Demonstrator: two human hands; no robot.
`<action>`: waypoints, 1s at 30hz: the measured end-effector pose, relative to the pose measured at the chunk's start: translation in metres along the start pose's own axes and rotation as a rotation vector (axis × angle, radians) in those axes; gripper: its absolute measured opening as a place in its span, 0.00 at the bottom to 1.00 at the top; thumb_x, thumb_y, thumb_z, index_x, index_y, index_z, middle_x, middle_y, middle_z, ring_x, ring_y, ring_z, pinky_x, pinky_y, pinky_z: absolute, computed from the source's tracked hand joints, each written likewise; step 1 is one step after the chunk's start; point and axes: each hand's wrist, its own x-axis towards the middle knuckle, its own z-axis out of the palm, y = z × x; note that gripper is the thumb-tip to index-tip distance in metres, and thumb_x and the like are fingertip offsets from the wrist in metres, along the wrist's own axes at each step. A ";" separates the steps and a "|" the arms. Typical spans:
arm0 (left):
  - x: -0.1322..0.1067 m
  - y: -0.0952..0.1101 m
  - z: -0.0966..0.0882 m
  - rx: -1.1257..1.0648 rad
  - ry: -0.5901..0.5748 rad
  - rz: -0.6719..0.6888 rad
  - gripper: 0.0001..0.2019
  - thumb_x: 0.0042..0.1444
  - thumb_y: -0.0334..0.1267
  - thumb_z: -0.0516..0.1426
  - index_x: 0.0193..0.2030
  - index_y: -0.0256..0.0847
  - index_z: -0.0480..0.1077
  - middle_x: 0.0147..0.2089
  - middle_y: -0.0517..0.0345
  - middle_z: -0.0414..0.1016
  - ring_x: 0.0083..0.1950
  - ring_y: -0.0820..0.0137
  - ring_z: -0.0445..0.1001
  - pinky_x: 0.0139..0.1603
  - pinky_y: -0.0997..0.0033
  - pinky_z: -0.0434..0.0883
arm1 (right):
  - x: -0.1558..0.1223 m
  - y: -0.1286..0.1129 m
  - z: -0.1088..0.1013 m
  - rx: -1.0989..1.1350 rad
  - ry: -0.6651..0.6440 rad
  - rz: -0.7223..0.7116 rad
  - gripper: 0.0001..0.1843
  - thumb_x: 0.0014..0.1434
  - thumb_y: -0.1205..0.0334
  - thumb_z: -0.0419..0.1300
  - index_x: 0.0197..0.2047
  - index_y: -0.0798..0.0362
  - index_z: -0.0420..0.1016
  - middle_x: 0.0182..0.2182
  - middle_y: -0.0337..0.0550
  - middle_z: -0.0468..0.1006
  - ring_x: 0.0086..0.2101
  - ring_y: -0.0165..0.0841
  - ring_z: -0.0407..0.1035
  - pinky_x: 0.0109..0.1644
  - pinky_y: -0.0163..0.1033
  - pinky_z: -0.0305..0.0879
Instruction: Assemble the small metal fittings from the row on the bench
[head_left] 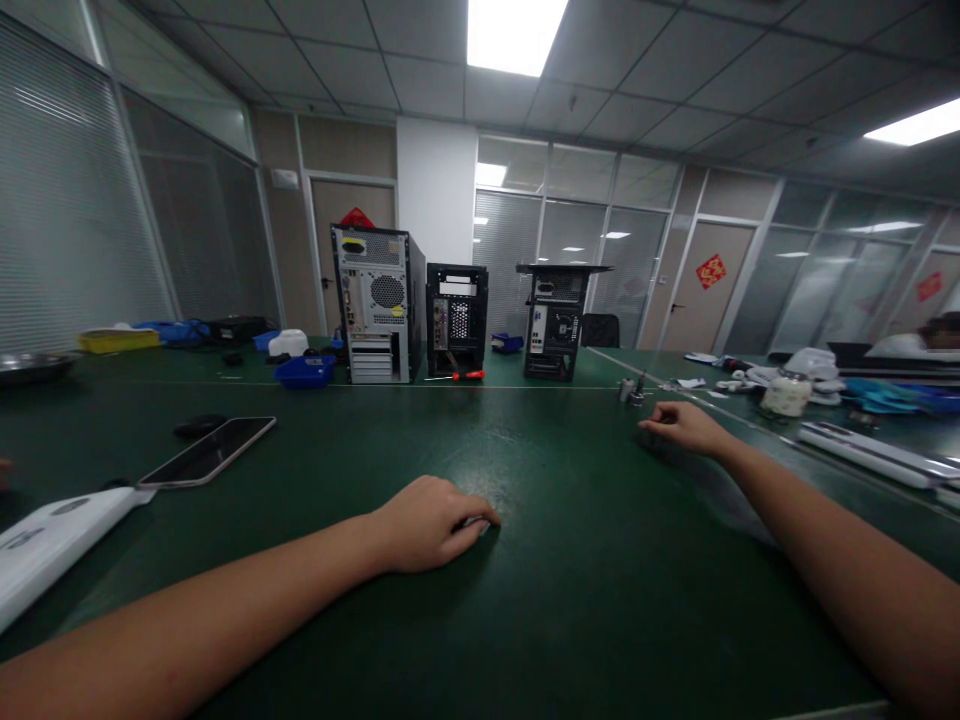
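My left hand point(433, 525) rests on the green tabletop point(555, 600) with its fingers curled and the thumb close to the index finger. A small pale bit shows between them, too small to name. Farther off to the right, my right hand point(684, 428) is closed, thumb against fingers; whatever may be in it is hidden. Just beyond that hand, small metal parts point(634, 390) stand on the table. Three computer cases face me at the back: a tall one point(379, 305), a black open-looking one point(457, 320) and one with a flat panel on top point(553, 325).
A red-handled screwdriver point(469, 375) lies before the middle case. Blue bins point(304, 371) stand at back left. On the left lie a phone point(214, 450) and a white device point(64, 540). A jar point(786, 393) and a long white bar point(874, 455) are on the right.
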 end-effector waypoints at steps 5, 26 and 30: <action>0.000 0.000 0.000 0.001 -0.002 0.001 0.14 0.69 0.38 0.52 0.56 0.47 0.76 0.33 0.61 0.80 0.32 0.68 0.78 0.37 0.71 0.69 | 0.006 0.012 0.000 -0.008 -0.078 0.024 0.17 0.51 0.43 0.65 0.33 0.47 0.81 0.34 0.45 0.83 0.41 0.48 0.76 0.48 0.49 0.71; 0.000 0.002 -0.001 0.002 -0.013 -0.017 0.15 0.69 0.38 0.52 0.57 0.47 0.76 0.33 0.61 0.80 0.32 0.68 0.78 0.37 0.70 0.68 | 0.016 0.037 0.007 -0.004 -0.120 0.001 0.25 0.51 0.41 0.65 0.45 0.49 0.81 0.43 0.46 0.84 0.43 0.43 0.78 0.49 0.45 0.71; 0.000 0.002 -0.002 -0.003 -0.021 -0.018 0.15 0.69 0.37 0.52 0.57 0.46 0.76 0.32 0.60 0.80 0.32 0.68 0.77 0.36 0.71 0.68 | 0.016 0.037 0.006 -0.001 -0.121 -0.013 0.25 0.51 0.41 0.65 0.45 0.50 0.81 0.43 0.47 0.84 0.44 0.44 0.78 0.50 0.45 0.71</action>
